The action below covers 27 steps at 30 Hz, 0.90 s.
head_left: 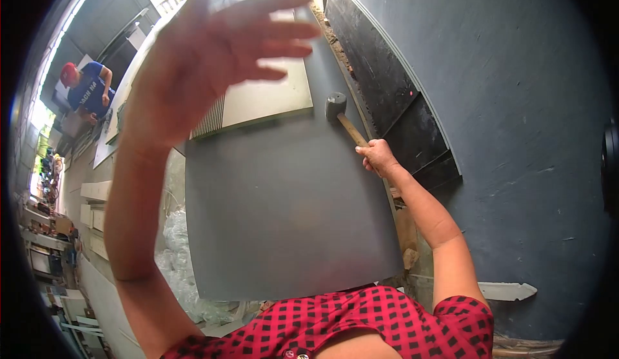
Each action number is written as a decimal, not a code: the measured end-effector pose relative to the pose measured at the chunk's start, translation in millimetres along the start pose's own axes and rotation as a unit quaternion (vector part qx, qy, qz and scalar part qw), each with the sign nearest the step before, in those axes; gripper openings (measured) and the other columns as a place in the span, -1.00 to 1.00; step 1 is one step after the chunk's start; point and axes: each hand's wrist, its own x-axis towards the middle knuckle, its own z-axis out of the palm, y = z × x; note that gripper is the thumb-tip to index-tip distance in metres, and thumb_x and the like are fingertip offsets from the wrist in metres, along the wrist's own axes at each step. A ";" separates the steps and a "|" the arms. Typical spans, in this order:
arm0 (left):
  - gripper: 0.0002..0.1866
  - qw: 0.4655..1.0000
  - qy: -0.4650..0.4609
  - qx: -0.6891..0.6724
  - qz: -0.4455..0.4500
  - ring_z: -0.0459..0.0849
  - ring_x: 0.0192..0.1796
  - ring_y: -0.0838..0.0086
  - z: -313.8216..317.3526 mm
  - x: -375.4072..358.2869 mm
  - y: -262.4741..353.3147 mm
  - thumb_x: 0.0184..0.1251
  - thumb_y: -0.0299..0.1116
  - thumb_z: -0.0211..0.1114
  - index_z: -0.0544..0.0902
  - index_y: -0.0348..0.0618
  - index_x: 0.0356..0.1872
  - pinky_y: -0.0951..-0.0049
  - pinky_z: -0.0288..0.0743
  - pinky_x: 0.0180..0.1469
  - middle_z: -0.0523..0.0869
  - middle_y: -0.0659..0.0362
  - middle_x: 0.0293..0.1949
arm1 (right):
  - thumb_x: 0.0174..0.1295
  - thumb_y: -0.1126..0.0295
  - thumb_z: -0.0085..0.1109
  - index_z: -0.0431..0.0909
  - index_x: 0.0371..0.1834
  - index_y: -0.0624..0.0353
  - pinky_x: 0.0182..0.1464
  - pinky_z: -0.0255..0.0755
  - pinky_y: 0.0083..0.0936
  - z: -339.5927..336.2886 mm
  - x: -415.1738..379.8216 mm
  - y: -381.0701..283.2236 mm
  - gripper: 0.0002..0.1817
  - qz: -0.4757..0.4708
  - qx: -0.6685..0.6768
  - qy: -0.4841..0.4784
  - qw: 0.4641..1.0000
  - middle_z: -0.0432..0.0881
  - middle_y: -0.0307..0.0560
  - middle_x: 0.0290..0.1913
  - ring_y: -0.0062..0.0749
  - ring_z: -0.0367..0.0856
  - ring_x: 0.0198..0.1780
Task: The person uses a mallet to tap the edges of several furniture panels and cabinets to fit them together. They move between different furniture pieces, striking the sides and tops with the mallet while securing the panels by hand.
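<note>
My left hand (pixel 213 53) is raised close to the camera, blurred, with its fingers spread and nothing in it. It overlaps a pale board (pixel 274 98) that has a ribbed dark strip along its left part. In my right hand (pixel 379 157) is the wooden handle of a mallet (pixel 335 106), its dark head pointing away from me. The mallet head is close over the right side of a large grey sheet (pixel 277 211), just right of the pale board's corner.
Dark panels (pixel 412 111) lean along a grey wall (pixel 516 133) on the right. Clear plastic wrap (pixel 177 256) lies below the sheet's left edge. Another person (pixel 90 91) in a blue shirt and red cap stands at far left, near stacked boards (pixel 97 217).
</note>
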 end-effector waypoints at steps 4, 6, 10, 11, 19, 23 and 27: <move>0.06 0.996 -0.041 0.030 0.067 0.46 0.22 -0.02 -21.5 -6.5 45.0 0.16 0.52 -0.52 0.11 -0.27 0.38 0.04 0.35 0.22 0.42 -0.10 0.24 | 0.12 0.33 0.23 0.42 -0.49 0.24 -0.78 0.17 -0.59 -2.7 -31.7 7.8 -0.76 -0.013 0.007 0.000 1.000 0.44 -0.17 -0.71 -0.57 0.37 -0.76; 0.06 0.997 0.028 0.047 0.058 0.47 0.21 0.00 -14.7 -21.8 59.4 0.18 0.50 -0.54 0.12 -0.31 0.37 0.10 0.40 0.18 0.47 -0.13 0.19 | 0.12 0.31 0.23 0.42 -0.51 0.24 -0.77 0.19 -0.60 -3.3 -49.8 11.3 -0.75 0.011 0.013 0.005 1.000 0.43 -0.18 -0.72 -0.58 0.38 -0.76; -0.02 0.993 0.065 0.065 0.080 0.51 0.17 0.08 -12.5 -46.9 70.2 0.23 0.43 -0.43 0.17 -0.32 0.35 0.18 0.42 0.14 0.49 -0.13 0.17 | 0.12 0.29 0.24 0.44 -0.54 0.24 -0.76 0.20 -0.59 -3.5 -68.4 30.2 -0.73 0.004 -0.002 0.016 1.000 0.45 -0.18 -0.71 -0.58 0.38 -0.76; -0.04 0.991 0.074 0.070 0.085 0.52 0.16 0.10 -14.0 -52.7 72.8 0.25 0.41 -0.40 0.19 -0.32 0.34 0.20 0.43 0.14 0.49 -0.13 0.16 | 0.13 0.29 0.23 0.43 -0.57 0.22 -0.75 0.22 -0.59 -2.6 -72.0 34.0 -0.73 0.006 -0.015 0.022 1.000 0.46 -0.18 -0.71 -0.58 0.38 -0.75; -0.09 0.980 0.128 0.117 0.099 0.56 0.13 0.15 -24.2 -96.8 92.1 0.29 0.36 -0.32 0.22 -0.33 0.33 0.26 0.45 0.11 0.51 -0.14 0.15 | 0.17 0.28 0.22 0.39 -0.60 0.12 -0.76 0.22 -0.65 9.4 -102.7 41.7 -0.71 0.018 -0.006 0.018 1.000 0.47 -0.22 -0.71 -0.61 0.40 -0.76; -0.06 0.976 0.138 0.146 0.083 0.54 0.15 0.13 -40.6 -125.5 102.6 0.27 0.38 -0.37 0.20 -0.33 0.33 0.23 0.44 0.12 0.50 -0.15 0.15 | 0.17 0.28 0.22 0.39 -0.60 0.11 -0.75 0.23 -0.65 19.3 -107.1 40.2 -0.72 0.029 -0.022 0.021 0.999 0.47 -0.22 -0.71 -0.61 0.40 -0.76; -0.03 0.972 0.150 0.167 0.062 0.53 0.16 0.10 -45.6 -142.9 105.3 0.25 0.41 -0.42 0.18 -0.33 0.34 0.20 0.43 0.13 0.49 -0.17 0.15 | 0.15 0.30 0.23 0.42 -0.56 0.18 -0.74 0.23 -0.63 32.5 -111.3 40.8 -0.74 0.017 -0.010 0.016 1.000 0.45 -0.21 -0.71 -0.60 0.38 -0.75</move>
